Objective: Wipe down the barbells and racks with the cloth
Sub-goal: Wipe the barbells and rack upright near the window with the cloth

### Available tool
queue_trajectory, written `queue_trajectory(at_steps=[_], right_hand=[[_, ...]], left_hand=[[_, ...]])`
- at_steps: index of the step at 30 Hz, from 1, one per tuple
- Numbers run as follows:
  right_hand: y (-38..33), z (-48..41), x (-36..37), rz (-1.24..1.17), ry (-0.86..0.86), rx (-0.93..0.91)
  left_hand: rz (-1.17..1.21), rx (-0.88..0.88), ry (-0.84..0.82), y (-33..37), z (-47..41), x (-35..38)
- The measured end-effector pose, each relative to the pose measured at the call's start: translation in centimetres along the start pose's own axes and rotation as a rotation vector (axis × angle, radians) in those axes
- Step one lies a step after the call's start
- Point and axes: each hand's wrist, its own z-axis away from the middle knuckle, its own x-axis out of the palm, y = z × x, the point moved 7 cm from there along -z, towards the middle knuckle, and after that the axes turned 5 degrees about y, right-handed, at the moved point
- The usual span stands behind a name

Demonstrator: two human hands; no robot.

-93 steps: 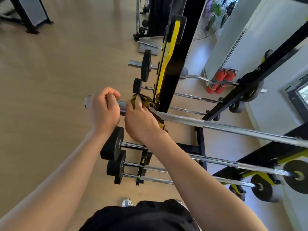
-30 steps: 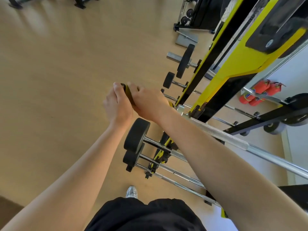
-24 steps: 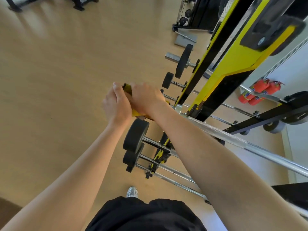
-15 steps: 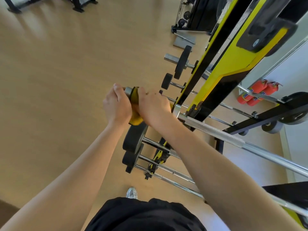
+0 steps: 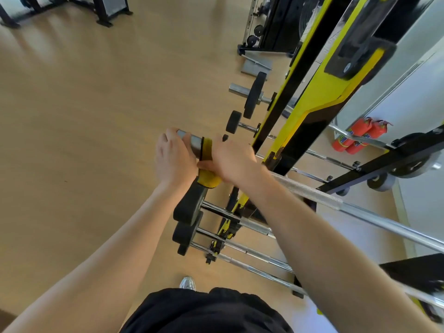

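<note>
Our left hand (image 5: 173, 159) curls round the end of the barbell (image 5: 312, 191). Just beside those fingers, our right hand (image 5: 231, 162) clenches the yellow cloth (image 5: 208, 179) around the bar — the rack (image 5: 310, 109) stands just beyond its knuckles.

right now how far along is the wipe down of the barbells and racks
Done: nothing shows as finished; no bar looks visibly wiped. In hand: the right hand wraps the yellow cloth round the top barbell sleeve, the left hand gripping its end. Left, probably: the lower barbells and the rack.
</note>
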Motion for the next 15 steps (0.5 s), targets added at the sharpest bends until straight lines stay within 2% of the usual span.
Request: queue_trajectory(at_steps=[1, 3, 7, 9, 11, 13, 15], right_hand=[[-0.7, 1.3, 0.3, 0.104, 0.117, 0.015], [-1.3, 3.8, 1.3, 0.28, 0.227, 0.051], [-1.1, 5.9, 2.0, 0.427, 0.242, 0.096], [-0.6, 5.5, 1.1, 0.402, 0.244, 0.048], [0.7, 4.0, 0.2, 0.243, 0.198, -0.006], [2.2, 2.4, -0.6, 0.06, 0.07, 0.012], [2.4, 1.8, -0.6, -0.007, -0.005, 0.015]], left_hand=[[0.006, 0.021, 0.016, 0.0, 0.4, -0.1], [0.022, 0.039, 0.031, -0.3, 0.9, -0.1], [0.001, 0.038, 0.006, -0.5, 0.8, 0.0], [-0.049, 0.015, 0.004, -0.4, 0.9, 0.0], [-0.151, 0.014, 0.02, 0.1, 1.1, -0.2], [-0.236, 0.109, 0.027, 1.5, 1.8, 0.0], [-0.209, 0.284, -0.009, 3.8, 2.9, 0.4]])
